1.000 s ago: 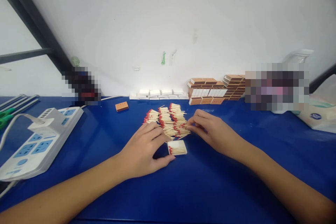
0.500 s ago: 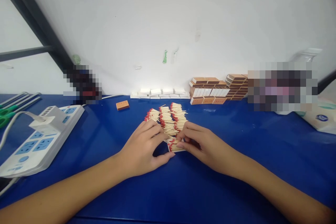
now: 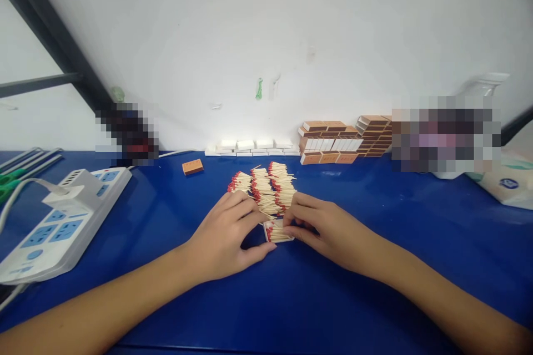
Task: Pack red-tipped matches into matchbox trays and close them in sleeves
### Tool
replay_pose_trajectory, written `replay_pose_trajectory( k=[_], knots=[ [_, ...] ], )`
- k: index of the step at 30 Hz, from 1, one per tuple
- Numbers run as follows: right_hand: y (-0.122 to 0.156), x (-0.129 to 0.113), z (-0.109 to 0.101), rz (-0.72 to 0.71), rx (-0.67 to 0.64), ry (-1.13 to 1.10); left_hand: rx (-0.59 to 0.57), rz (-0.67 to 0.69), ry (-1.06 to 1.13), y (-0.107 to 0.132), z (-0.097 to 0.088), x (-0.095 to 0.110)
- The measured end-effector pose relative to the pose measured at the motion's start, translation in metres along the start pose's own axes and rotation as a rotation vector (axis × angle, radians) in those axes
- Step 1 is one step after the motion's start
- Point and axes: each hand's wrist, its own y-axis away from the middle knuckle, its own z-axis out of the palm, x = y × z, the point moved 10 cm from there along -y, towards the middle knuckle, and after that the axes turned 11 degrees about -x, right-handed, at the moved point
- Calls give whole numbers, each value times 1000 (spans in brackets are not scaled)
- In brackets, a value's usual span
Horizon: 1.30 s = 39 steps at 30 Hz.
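A small white matchbox tray [image 3: 265,233] lies on the blue table in front of me, with red-headed matches [image 3: 275,232] in it. My left hand [image 3: 231,233] holds the tray at its left end, thumb by the near corner and forefinger at the far side. At the tray's right end, the thumb and fingers of my right hand [image 3: 312,224] are pinched on matches; the fingertips partly hide them. Just behind the tray, loose matches [image 3: 262,186] lie in three rough rows, heads mostly to the left. My left fingers cover part of the nearest row.
White trays [image 3: 250,150] are stacked along the wall. Right of them stand stacked brown matchboxes [image 3: 328,144]. A single matchbox [image 3: 192,167] lies to the left. A power strip [image 3: 62,227] with a plugged-in cable is at far left, and a white packet [image 3: 506,180] at far right.
The matches in the tray have shifted, and more of its white bottom shows near the far left. My right fingertips have moved slightly. My left hand stays at the tray.
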Motion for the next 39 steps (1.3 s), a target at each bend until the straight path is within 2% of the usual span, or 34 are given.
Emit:
replay_pose_trajectory(
  k=[14,21,33,39],
  knots=[
    [-1,-1,2,13,6,-66,-45,-2,21,0,4,1],
    [-1,-5,1,-13,5,-69,-108,59,70,0,8,6],
    [0,-4,1,-3,39,-6,-105,67,75,1,9,6],
    [1,-4,5,2,24,-63,-80,73,77,0,8,8]
  ],
)
